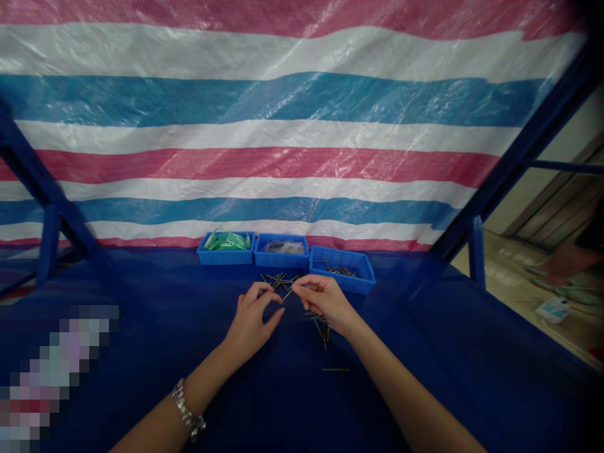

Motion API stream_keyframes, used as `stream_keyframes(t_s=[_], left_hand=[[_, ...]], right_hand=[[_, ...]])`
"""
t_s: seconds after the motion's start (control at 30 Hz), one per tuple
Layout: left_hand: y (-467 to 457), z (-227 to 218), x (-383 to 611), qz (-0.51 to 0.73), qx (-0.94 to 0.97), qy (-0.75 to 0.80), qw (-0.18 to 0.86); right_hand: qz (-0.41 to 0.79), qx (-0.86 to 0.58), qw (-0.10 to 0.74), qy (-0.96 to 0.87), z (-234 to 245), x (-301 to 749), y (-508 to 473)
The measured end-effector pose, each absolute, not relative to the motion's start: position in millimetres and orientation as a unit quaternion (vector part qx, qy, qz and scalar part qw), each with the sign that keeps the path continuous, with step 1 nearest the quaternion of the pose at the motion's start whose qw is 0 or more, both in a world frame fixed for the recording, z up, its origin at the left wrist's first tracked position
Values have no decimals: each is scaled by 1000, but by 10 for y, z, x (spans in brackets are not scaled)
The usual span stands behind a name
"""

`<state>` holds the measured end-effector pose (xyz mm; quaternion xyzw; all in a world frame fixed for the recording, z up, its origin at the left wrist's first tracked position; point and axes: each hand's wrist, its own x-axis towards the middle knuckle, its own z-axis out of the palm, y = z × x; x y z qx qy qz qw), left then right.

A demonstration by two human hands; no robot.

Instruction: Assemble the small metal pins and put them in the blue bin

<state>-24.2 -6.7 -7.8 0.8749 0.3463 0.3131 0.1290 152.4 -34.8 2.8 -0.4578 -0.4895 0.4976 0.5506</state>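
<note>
My right hand (323, 301) is closed, its thumb and fingertips pinching a thin metal rod (287, 294) shaped like a drill bit. The rod points down and left toward my left hand (257, 321), whose fingers are curved with the thumb apart and nothing visible between them. Just beyond the hands lies a loose pile of similar dark and brass-coloured rods (278, 278). A second heap of rods (323, 330) sits under and beside my right hand, partly covered by it. Nearer to me, a single rod (335, 370) lies crosswise on the blue table (283, 409).
Three blue bins stand along the back: one with green packets (229, 241), one with clear plastic bags (283, 247), and a tilted right one (365, 283) holding more rods. Behind them hangs a striped plastic sheet (292, 163). Blue frame posts (476, 251) flank the table.
</note>
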Motion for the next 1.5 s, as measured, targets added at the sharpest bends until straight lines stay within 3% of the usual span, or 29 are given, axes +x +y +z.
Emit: stream_keyframes(t_s=[1.5], left_hand=[[-71, 38, -250, 402, 842, 339, 120]], right_hand=[[516, -475, 516, -492, -33, 1508, -340]])
